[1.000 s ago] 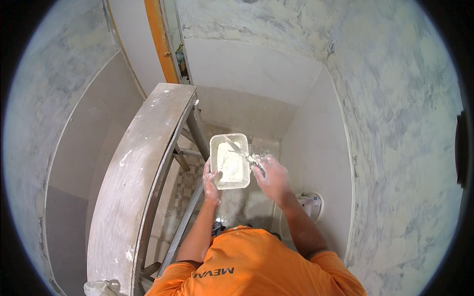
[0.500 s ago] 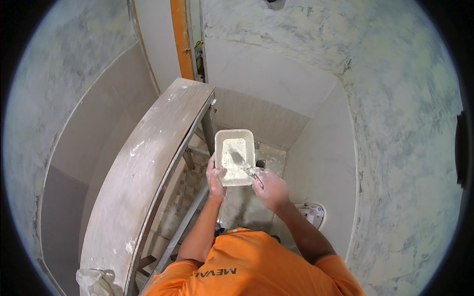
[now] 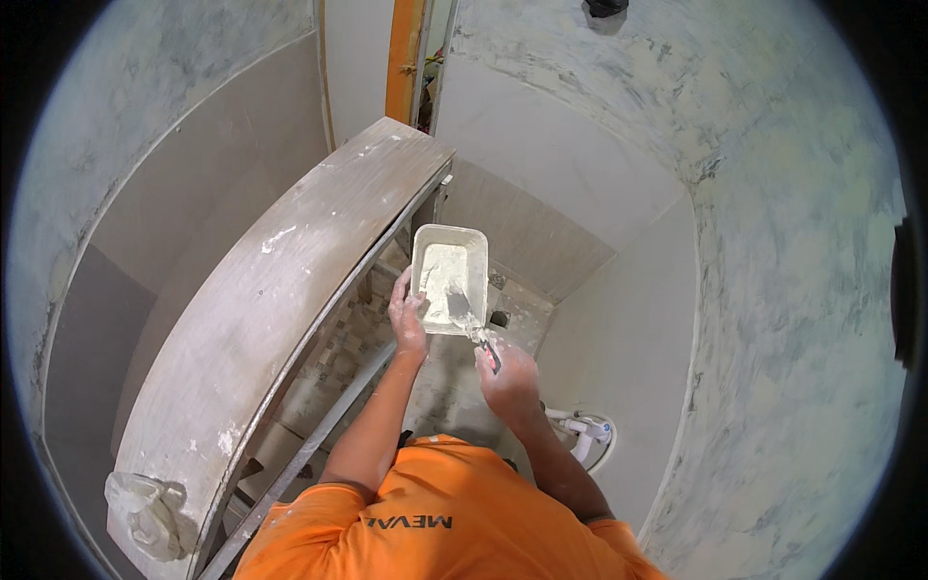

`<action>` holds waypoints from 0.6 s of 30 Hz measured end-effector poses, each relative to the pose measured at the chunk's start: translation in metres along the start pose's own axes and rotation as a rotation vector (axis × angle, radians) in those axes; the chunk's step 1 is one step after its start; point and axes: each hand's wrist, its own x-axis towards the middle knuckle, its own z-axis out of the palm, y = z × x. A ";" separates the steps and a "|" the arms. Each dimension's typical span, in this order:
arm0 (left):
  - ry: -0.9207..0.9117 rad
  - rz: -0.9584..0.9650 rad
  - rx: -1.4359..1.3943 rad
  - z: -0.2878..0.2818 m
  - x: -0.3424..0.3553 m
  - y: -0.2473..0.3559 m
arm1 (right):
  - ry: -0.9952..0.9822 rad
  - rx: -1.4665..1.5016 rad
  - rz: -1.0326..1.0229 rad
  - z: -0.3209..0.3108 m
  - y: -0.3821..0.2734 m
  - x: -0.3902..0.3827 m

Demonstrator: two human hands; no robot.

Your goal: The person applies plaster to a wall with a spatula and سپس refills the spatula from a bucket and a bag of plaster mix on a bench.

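Note:
My left hand (image 3: 408,317) grips the left side of a pale rectangular tub (image 3: 478,253), held up in front of me. White plaster powder or paste (image 3: 444,268) covers much of its bottom; which of the two I cannot tell. In my right hand (image 3: 508,371) is a putty knife (image 3: 462,307), its handle wrapped by my fingers. The blade reaches over the near right part of the tub, at the white material. Whitish dust coats both hands.
A long plank platform (image 3: 280,280) on a metal frame runs along my left, with a crumpled plastic bag (image 3: 145,514) on its near end. A white pipe fitting (image 3: 588,427) stands low at the right. Plaster-smeared wall (image 3: 793,290) curves around the right side.
The putty knife's blade has shifted toward the near right side of the tub. The whole view has turned somewhat, so the plank and walls sit differently in it.

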 end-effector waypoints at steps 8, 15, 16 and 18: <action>-0.113 -0.085 -0.043 -0.014 -0.024 -0.002 | 0.029 0.082 0.005 0.001 0.003 0.029; -0.108 -0.072 -0.009 -0.031 -0.028 0.006 | 0.028 0.163 -0.140 -0.004 0.015 0.014; -0.125 -0.069 0.030 -0.031 -0.027 0.007 | 0.026 0.166 -0.142 -0.004 0.013 0.022; -0.135 -0.064 0.042 -0.027 -0.026 0.008 | 0.051 0.134 -0.025 -0.004 0.009 0.033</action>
